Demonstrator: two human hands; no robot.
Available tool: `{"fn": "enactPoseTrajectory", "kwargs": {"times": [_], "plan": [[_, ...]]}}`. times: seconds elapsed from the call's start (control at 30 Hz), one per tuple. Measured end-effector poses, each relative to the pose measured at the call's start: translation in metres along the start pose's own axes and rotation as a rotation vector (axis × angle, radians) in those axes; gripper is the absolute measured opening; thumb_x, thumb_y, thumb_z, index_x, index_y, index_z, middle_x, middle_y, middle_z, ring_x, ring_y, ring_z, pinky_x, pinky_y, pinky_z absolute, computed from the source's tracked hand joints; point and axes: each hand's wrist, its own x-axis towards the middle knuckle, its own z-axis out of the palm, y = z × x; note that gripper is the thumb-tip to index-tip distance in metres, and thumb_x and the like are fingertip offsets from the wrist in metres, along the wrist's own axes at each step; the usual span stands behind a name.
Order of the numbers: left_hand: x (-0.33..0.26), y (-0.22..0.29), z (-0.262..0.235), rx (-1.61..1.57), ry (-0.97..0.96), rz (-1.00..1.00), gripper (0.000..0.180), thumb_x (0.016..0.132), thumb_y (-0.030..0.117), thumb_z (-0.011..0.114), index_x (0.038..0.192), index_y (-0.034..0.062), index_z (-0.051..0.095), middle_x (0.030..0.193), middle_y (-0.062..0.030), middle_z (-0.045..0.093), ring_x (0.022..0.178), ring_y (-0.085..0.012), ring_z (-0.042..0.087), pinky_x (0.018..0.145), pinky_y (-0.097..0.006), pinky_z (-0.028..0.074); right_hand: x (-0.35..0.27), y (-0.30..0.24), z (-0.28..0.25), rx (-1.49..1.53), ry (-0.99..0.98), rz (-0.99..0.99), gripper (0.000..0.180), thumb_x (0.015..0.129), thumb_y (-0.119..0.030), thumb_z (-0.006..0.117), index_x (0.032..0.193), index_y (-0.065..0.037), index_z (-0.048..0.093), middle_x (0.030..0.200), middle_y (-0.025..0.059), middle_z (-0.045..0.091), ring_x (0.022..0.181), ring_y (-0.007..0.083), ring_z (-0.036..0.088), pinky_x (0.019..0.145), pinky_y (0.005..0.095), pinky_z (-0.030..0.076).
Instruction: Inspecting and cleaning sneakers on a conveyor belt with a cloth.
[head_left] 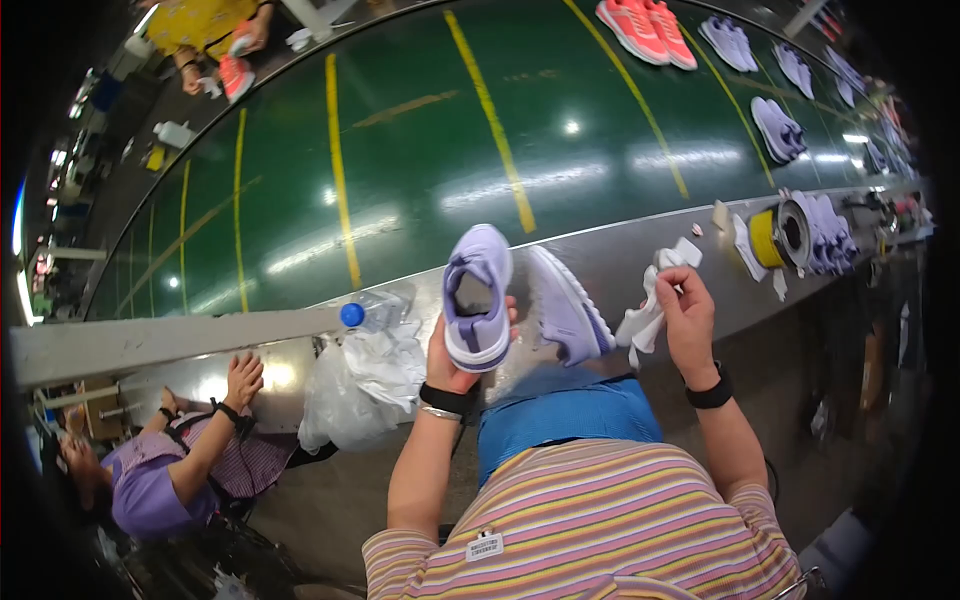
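Observation:
A lavender sneaker [478, 300] rests in my left hand [440, 345], its heel toward me and its opening facing up. The fingers wrap around its sole and side. To its right, a matching sneaker [565, 305] lies on its side on the metal ledge [690, 222], sole turned to the right. My right hand [686, 310] pinches a crumpled white cloth [648, 318] that hangs beside that second shoe, apart from it.
Left of me lie a clear bottle with a blue cap [352, 314] and white plastic bags [365, 375]. A yellow tape roll [767, 238] stands at right. Beyond runs a green conveyor [400, 150] carrying coral sneakers [648, 32] and lavender pairs. Co-workers are at left [165, 485] and far left [205, 25].

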Motion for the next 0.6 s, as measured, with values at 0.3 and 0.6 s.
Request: {"fn": "enactPoseTrajectory", "kwargs": {"times": [0.3, 0.6], "plan": [[-0.018, -0.004, -0.106, 0.621, 0.623, 0.147, 0.034, 0.089, 0.018, 0.045, 0.118, -0.0015, 0.048, 0.107, -0.0148, 0.056, 0.097, -0.0257, 0.055, 0.087, -0.036, 0.042, -0.026, 0.06, -0.018, -0.035, -0.139, 0.133, 0.005, 0.084, -0.004, 0.054, 0.088, -0.002, 0.055, 0.081, -0.0001, 0.055, 0.075, 0.0065, 0.052, 0.064, 0.0217, 0.043], [-0.001, -0.106, 0.006, 1.582, 0.334, 0.253, 0.065, 0.08, 0.018, 0.056, 0.128, -0.013, 0.024, 0.125, -0.0292, 0.036, 0.117, -0.0374, 0.039, 0.1, -0.038, 0.03, -0.016, 0.086, 0.024, -0.449, -0.329, -0.407, 0.007, 0.075, -0.002, 0.058, 0.082, -0.004, 0.056, 0.08, 0.0114, 0.05, 0.083, 0.0289, 0.05, 0.07, 0.0329, 0.041]]}}
